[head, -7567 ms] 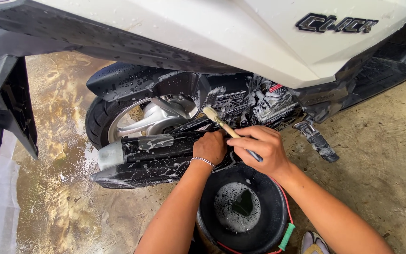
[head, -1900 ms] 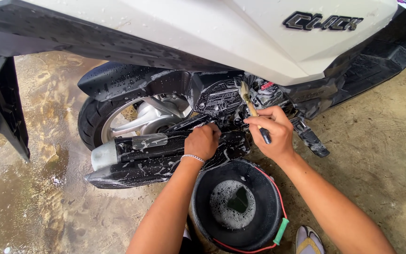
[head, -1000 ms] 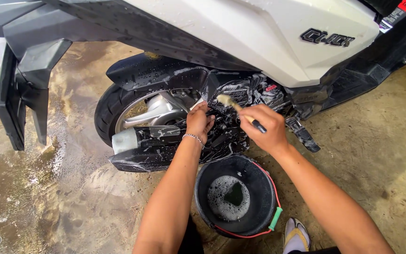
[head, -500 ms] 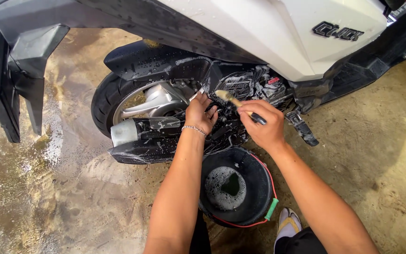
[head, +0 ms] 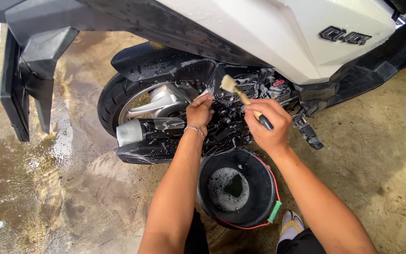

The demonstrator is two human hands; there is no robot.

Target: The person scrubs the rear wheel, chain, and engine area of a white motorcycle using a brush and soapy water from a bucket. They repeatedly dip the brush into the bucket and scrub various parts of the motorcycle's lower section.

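Note:
My right hand point(head: 269, 126) grips a small brush point(head: 239, 94) with a pale wooden handle; its bristles point up-left at the soapy black engine area point(head: 250, 87) of a white scooter point(head: 278, 33). My left hand point(head: 199, 112), with a bracelet on the wrist, rests its fingers on the black engine casing beside the rear wheel point(head: 132, 101). The black exhaust point(head: 151, 138) below the hands is streaked with foam.
A black bucket point(head: 259, 178) with foamy water, a red rim handle and a green grip stands on the ground under my arms. Wet concrete point(head: 48, 188) spreads to the left. A black rear fender point(head: 29, 75) hangs at the left. My sandalled foot point(head: 290, 223) shows at the bottom.
The brush has gone from the engine's right side to its upper left. My left hand moved up from the exhaust onto the casing near the wheel. The view shifted left.

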